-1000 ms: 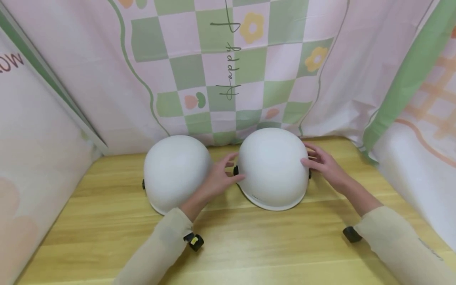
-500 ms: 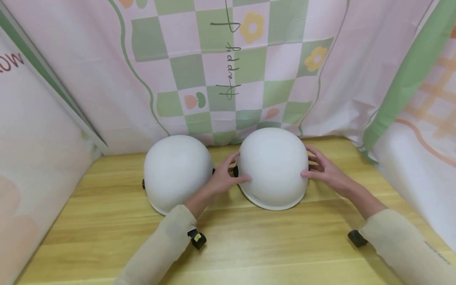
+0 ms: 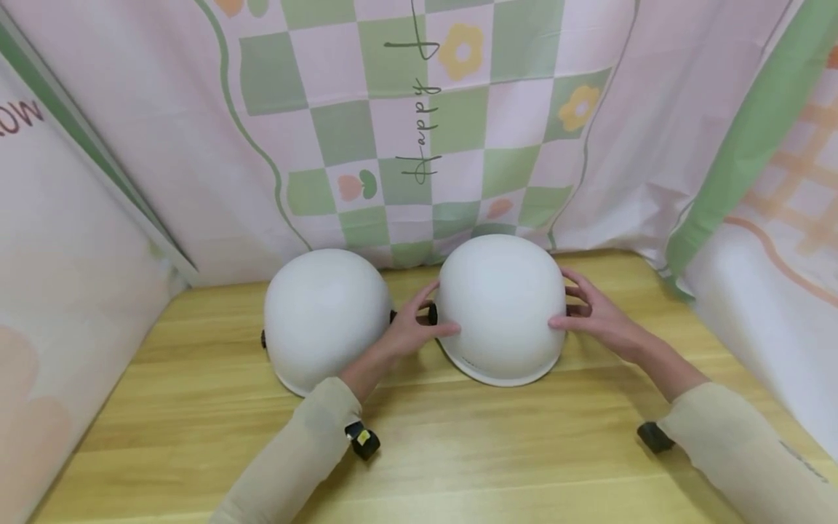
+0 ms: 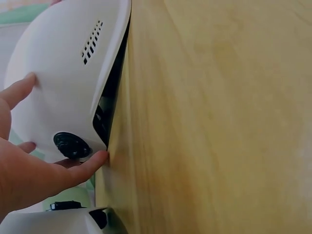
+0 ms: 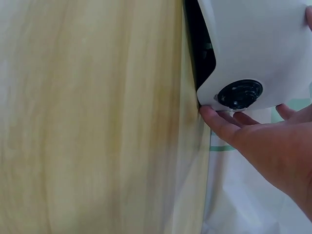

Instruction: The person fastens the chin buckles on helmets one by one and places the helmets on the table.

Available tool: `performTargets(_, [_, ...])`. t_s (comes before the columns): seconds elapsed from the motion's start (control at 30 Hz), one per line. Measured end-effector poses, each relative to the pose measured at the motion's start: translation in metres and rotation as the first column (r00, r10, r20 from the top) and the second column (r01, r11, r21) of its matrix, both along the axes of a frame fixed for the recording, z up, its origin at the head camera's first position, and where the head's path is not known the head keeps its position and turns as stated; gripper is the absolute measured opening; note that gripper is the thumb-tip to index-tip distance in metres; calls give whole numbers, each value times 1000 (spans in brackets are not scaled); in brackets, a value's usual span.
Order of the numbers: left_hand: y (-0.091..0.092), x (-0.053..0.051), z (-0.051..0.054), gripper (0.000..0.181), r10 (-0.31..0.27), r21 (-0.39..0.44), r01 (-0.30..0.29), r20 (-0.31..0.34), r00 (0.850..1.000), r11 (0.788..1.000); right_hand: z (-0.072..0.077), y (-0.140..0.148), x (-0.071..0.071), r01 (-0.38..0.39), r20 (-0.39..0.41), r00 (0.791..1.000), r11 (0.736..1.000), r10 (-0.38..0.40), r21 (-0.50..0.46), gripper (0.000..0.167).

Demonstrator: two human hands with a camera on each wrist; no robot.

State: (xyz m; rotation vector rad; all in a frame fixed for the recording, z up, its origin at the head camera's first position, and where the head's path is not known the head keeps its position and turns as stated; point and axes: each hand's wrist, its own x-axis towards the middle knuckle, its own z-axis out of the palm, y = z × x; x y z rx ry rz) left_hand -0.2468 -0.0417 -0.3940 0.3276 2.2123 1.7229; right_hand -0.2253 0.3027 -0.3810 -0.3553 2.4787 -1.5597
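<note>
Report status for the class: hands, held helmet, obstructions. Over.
Left hand, right hand gripping opposite sides of one white helmet. Helmet resting on wooden table. Second helmet beside left hand; possible crowding.

A smooth white, dome-shaped, hard-shelled helmet [image 3: 500, 306] sits crown up on the yellowish wood-grain tabletop [image 3: 491, 451], a round black knob [image 4: 72, 145] on each side, small slotted vents [image 4: 91, 41] near its flared rim.
</note>
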Motion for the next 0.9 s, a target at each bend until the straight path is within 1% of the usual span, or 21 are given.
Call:
performTargets(0.1, [-1, 0, 0, 87, 11, 12, -12, 15, 1000, 1000, 1, -2, 0, 10, -15, 1000, 1000, -10, 8, 91])
performTargets(0.2, [-2, 0, -1, 86, 11, 25, -11, 12, 1000, 1000, 1, -3, 0, 23, -15, 1000, 1000, -23, 6, 90])
performTargets(0.27, [-1, 0, 0, 85, 8, 30, -7, -10, 1000, 1000, 1, -3, 0, 33, -12, 999, 999, -33, -3, 89])
performTargets(0.33, [0, 0, 1, 82, 9, 29, -8, -45, 999, 1000, 1, -3, 0, 41, -12, 999, 999, -41, -10, 89])
performTargets(0.5, [3, 2, 7, 78, 47, -12, -49, -127, 991, 999, -2, -2, 1, 46, -17, 999, 998, -47, -45, 86])
performTargets(0.63, [6, 3, 11, 77, 65, -25, -71, -169, 983, 997, -5, 0, 1, 45, -10, 999, 996, -46, -71, 86])
performTargets(0.77, [8, 5, 15, 75, 79, -26, -85, -194, 978, 996, -6, 0, 1, 37, -2, 999, 995, -37, -97, 86])
performTargets(0.9, [9, 7, 19, 73, 87, -13, -92, -227, 970, 996, -6, 0, 2, 25, 11, 1000, 988, -23, -150, 86])
